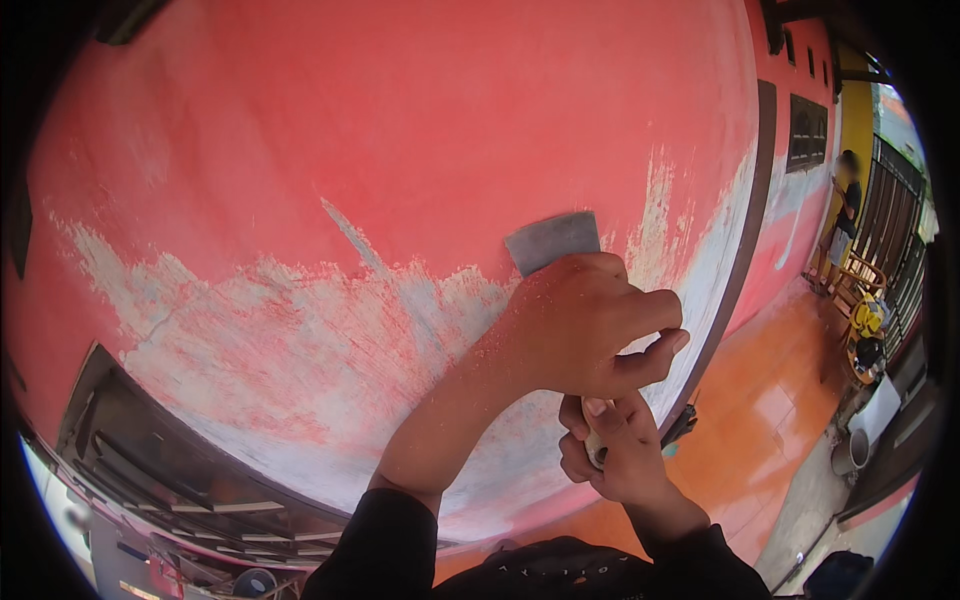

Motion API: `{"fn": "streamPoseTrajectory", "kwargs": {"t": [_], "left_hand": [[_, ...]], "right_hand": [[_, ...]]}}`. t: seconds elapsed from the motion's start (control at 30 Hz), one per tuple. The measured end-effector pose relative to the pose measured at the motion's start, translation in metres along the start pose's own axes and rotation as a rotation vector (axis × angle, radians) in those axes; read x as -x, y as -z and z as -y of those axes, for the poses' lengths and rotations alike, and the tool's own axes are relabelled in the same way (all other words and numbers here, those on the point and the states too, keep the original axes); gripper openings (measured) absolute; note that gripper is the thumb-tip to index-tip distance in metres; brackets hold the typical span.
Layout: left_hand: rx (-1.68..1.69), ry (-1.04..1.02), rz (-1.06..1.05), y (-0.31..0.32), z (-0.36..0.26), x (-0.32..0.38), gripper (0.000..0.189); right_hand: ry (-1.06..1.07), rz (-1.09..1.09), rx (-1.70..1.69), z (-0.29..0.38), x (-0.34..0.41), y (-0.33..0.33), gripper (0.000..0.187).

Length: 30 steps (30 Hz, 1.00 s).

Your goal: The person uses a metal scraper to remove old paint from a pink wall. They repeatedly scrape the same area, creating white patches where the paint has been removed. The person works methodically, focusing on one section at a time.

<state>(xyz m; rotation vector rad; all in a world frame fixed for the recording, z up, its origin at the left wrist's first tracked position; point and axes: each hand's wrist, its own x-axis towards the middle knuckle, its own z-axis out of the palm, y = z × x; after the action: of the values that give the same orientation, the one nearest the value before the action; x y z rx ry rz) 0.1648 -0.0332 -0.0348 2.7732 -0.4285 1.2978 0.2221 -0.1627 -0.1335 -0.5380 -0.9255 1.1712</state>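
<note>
A wide flat-bladed scraper (pixel 555 241) stands with its grey metal blade up against the red painted wall (pixel 420 135). My right hand (pixel 619 450) is wrapped around the light-coloured handle (pixel 594 442) at the lower end. Across the middle of the tool lies my left hand (pixel 577 330), its back towards me and its fingers curled. It hides the lower blade and the neck, so whether its fingers grip the scraper cannot be seen. Pale specks dot this hand and forearm. Around and below, the wall has a rough scraped patch (pixel 300 337) showing whitish and pink layers.
A dark-framed louvred window (pixel 187 480) is at lower left. A brown vertical trim (pixel 739 195) edges the wall at right. Beyond it, a person (pixel 846 210) stands near a wooden chair (pixel 862 277) on the orange tiled floor (pixel 772 390). A bucket (pixel 851 452) sits farther right.
</note>
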Motion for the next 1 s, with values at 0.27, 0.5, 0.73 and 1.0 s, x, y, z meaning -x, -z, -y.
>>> {"fn": "streamPoseTrajectory", "kwargs": {"t": [0.27,0.5,0.73,1.0], "left_hand": [[-0.025,-0.058,0.040,-0.016,0.007,0.011,0.016],[0.045,-0.030,0.006,-0.019,0.002,0.018,0.017],[-0.014,-0.065,-0.046,0.006,0.014,-0.021,0.014],[-0.025,-0.016,0.020,-0.022,-0.006,0.027,0.013]], "right_hand": [[-0.033,-0.063,-0.012,-0.019,0.006,0.012,0.017],[-0.113,-0.060,-0.036,-0.012,0.021,0.011,0.014],[0.068,-0.051,0.012,0.004,-0.014,-0.007,0.020],[-0.042,-0.136,-0.035,-0.030,0.021,0.006,0.017]]}}
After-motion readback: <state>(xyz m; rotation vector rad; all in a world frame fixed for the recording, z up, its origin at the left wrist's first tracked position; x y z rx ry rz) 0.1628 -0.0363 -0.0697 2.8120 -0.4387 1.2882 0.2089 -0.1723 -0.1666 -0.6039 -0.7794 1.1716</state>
